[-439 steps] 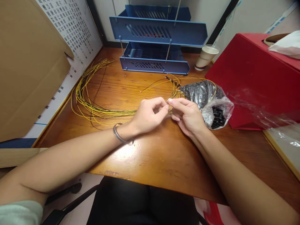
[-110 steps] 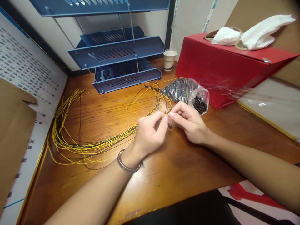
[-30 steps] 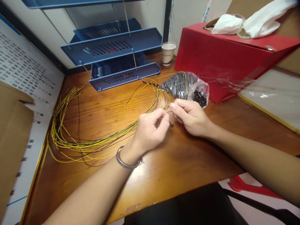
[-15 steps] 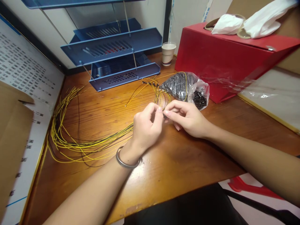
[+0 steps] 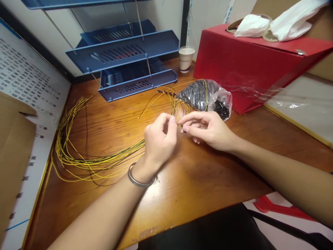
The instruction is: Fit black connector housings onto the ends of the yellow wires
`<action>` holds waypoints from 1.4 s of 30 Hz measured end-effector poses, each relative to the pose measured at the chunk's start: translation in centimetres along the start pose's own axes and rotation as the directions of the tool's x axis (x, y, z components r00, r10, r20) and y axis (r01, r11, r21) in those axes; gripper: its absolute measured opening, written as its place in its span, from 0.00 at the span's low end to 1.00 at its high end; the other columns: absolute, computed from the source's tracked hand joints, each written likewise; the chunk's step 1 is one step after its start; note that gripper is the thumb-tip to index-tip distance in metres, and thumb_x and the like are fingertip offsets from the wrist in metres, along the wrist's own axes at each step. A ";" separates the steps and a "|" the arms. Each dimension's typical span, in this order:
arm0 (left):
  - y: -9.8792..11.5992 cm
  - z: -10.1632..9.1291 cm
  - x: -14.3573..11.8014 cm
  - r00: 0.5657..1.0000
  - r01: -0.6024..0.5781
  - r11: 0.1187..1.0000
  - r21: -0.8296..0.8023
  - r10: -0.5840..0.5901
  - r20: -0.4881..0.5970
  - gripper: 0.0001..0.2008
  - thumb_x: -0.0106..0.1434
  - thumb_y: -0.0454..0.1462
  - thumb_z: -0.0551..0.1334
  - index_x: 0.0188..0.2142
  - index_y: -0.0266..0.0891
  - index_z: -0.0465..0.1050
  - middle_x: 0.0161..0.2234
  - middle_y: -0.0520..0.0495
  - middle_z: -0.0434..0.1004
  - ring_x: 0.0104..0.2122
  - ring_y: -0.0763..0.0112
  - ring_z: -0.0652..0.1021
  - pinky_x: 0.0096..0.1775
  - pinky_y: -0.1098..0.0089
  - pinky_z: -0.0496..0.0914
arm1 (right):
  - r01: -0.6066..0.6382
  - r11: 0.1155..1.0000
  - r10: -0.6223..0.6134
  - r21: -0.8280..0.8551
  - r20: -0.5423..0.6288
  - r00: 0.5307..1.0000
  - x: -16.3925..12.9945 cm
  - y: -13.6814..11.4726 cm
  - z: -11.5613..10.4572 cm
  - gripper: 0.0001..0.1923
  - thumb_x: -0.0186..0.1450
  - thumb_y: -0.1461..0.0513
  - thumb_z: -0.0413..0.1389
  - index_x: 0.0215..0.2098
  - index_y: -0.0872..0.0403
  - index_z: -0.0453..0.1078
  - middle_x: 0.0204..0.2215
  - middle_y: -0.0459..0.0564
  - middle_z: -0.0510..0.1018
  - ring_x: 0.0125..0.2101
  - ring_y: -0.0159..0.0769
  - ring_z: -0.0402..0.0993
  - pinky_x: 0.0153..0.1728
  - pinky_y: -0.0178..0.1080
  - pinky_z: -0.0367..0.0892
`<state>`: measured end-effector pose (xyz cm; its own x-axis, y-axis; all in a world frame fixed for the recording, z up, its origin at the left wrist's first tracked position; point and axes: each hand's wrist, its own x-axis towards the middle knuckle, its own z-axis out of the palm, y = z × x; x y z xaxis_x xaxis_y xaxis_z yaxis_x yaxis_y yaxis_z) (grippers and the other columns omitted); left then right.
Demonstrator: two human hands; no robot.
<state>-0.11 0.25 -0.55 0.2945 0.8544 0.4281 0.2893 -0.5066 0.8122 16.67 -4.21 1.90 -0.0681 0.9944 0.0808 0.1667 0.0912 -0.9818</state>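
My left hand (image 5: 161, 137), with a dark bangle on its wrist, is closed in a pinch on thin yellow wires. A short stretch of wire runs from its fingertips to a small black connector (image 5: 181, 126). My right hand (image 5: 208, 130) pinches that connector between thumb and forefinger, its other fingers curled beneath. A long bundle of yellow and black wires (image 5: 104, 159) loops over the table to the left of my left hand. Beyond both hands lie more wire ends with small black connectors (image 5: 170, 93). Just past my right hand rests a clear plastic bag (image 5: 199, 93) of small black parts.
Blue stacked trays (image 5: 137, 83) stand at the back of the wooden table (image 5: 166, 218). A paper cup (image 5: 186, 59) is beside them. To the right is a large red box (image 5: 239, 66) with white tissue on top. Cardboard (image 5: 15, 139) stands at the left edge.
My left hand has shifted slightly left, away from my right hand. A short length of wire and the black connector now show between them.
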 end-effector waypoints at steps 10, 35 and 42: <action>0.3 0.1 0.0 0.997 -0.073 0.994 0.083 0.073 -0.003 0.13 0.68 0.40 0.58 0.27 0.38 0.70 0.19 0.54 0.69 0.19 0.78 0.67 0.26 0.74 0.61 | 0.065 0.997 -0.055 0.027 -0.289 0.956 0.5 0.3 -0.2 0.09 0.61 0.59 0.65 0.37 0.56 0.77 0.26 0.47 0.81 0.14 0.24 0.66 0.14 0.32 0.62; 0.4 0.2 0.0 0.994 -0.112 0.986 0.121 0.111 0.009 0.12 0.64 0.38 0.59 0.25 0.38 0.70 0.18 0.56 0.68 0.18 0.80 0.66 0.25 0.75 0.60 | 0.091 0.996 -0.091 -0.014 -0.301 0.949 0.4 0.1 0.2 0.11 0.61 0.56 0.68 0.35 0.56 0.77 0.19 0.45 0.78 0.14 0.26 0.69 0.14 0.31 0.65; 0.4 0.2 -0.1 0.994 -0.106 0.987 0.124 0.105 0.019 0.12 0.64 0.38 0.59 0.24 0.38 0.69 0.18 0.56 0.66 0.18 0.80 0.64 0.25 0.75 0.59 | 0.095 0.995 -0.094 -0.012 -0.306 0.947 0.3 0.1 0.2 0.10 0.61 0.57 0.67 0.35 0.56 0.77 0.22 0.47 0.81 0.14 0.26 0.69 0.14 0.32 0.66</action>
<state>0.16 -0.05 -0.36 0.3404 0.7943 0.5032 0.3671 -0.6050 0.7065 16.47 -3.89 1.75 0.2213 0.9498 0.2213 0.1714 0.1855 -0.9676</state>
